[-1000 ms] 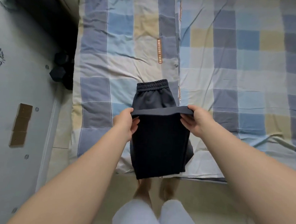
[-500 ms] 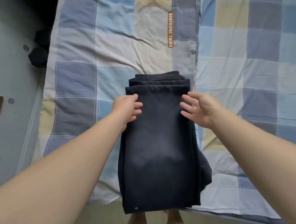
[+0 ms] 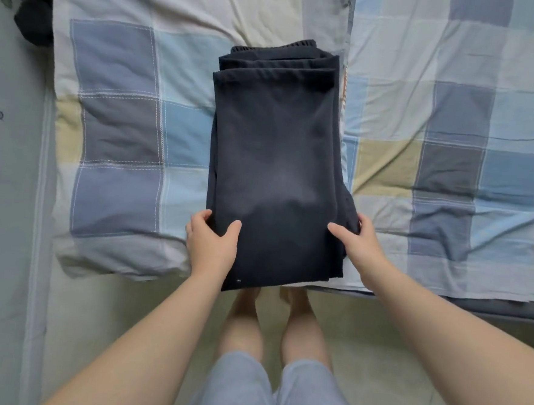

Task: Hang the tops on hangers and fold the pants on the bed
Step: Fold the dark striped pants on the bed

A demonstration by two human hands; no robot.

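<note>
Fingers (image 3: 200, 219) of left hand (image 3: 212, 246) tuck under left side of folded dark navy fabric pants (image 3: 275, 158), thumb on top; right hand (image 3: 356, 245) grips right side the same way. Pants lie flat at near edge of checked blue, grey and beige quilted bed (image 3: 122, 129), lower fold overhanging that edge, waistband at far end. Bare legs (image 3: 243, 324) below.

The folded pants (image 3: 275, 158) blocked the centre of the frame, with the left hand (image 3: 212, 246) and right hand (image 3: 359, 243) clasping their lower corners. Bare bedcover (image 3: 454, 120) spread wide at right, narrower at left, hemmed there by the wall (image 3: 8, 184) and a dark object (image 3: 33, 24) at upper left.
</note>
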